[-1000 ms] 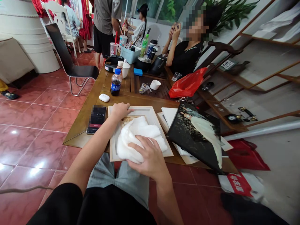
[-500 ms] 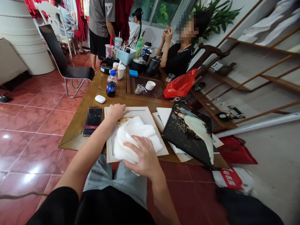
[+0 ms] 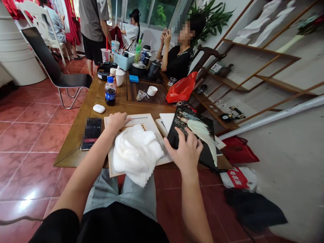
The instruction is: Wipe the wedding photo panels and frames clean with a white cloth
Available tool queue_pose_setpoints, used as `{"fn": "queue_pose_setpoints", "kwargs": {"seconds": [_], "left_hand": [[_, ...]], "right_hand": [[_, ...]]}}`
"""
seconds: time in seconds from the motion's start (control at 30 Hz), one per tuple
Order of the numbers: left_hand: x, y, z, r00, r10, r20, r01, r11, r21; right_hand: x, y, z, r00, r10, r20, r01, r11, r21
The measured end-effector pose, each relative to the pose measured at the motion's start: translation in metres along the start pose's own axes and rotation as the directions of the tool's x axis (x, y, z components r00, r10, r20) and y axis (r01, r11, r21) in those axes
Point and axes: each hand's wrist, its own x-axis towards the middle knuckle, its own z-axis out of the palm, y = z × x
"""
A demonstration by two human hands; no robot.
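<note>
The left hand presses on a pale wooden picture frame under a crumpled white cloth. The right hand spreads on a dark photo board just beside it. A smartphone lies left of the left hand on the counter.

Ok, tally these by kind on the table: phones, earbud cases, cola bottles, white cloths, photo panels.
phone: 1
earbud case: 1
cola bottle: 1
white cloth: 1
photo panel: 1
Total: 5
</note>
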Motion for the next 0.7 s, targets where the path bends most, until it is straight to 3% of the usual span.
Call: {"fn": "queue_pose_setpoints", "kwargs": {"seconds": [0.13,0.27,0.53,0.7], "left_hand": [[0.000,-0.001,0.001,1.000,0.009,-0.004,-0.009,1.000,0.000],[0.001,-0.001,0.001,1.000,0.013,-0.006,-0.013,1.000,0.014],[0.002,-0.002,0.002,1.000,0.006,-0.006,-0.006,1.000,0.008],[0.003,-0.003,0.004,1.000,0.020,-0.009,-0.020,1.000,-0.006]], "right_hand": [[0.011,0.006,0.012,0.982,0.080,0.168,-0.063,0.993,-0.104],[0.008,0.011,0.013,0.982,0.059,0.180,-0.044,0.995,-0.089],[0.004,0.054,-0.001,0.958,-0.080,0.276,0.094,0.995,-0.038],[0.005,0.093,-0.008,0.926,-0.190,0.325,0.168,0.981,0.093]]}}
